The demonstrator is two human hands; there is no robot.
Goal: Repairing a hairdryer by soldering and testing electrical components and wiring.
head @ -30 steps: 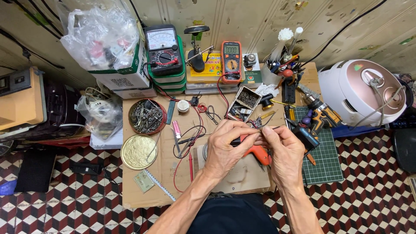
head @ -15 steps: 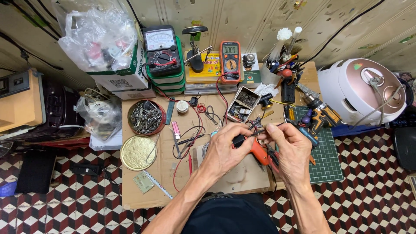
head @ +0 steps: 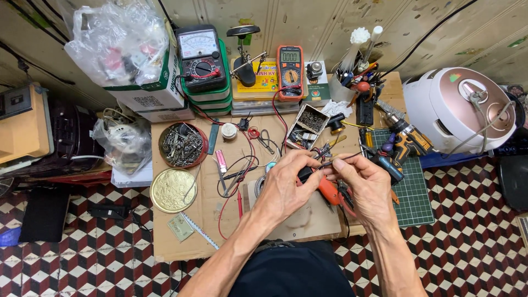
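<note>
Working over the cardboard sheet [head: 187, 242], the left hand [head: 286, 187] is clenched round an orange-handled tool [head: 329, 191], held above the sheet's right half. The right hand [head: 366, 187] pinches a thin dark wire [head: 330, 163] at its fingertips. Clutter crowds the far edge; bare cardboard lies along the near edge.

I sit on a patterned tile floor [head: 82, 258] in a small electronics repair workshop. My bench is a sheet of cardboard [head: 181, 242] crowded with repair gear: an analogue multimeter [head: 201, 58], an orange digital multimeter [head: 290, 71], a tin of screws [head: 182, 145], a green cutting mat [head: 412, 192], a cordless drill [head: 404, 140], and a rice cooker [head: 459, 107] beside it.
</note>
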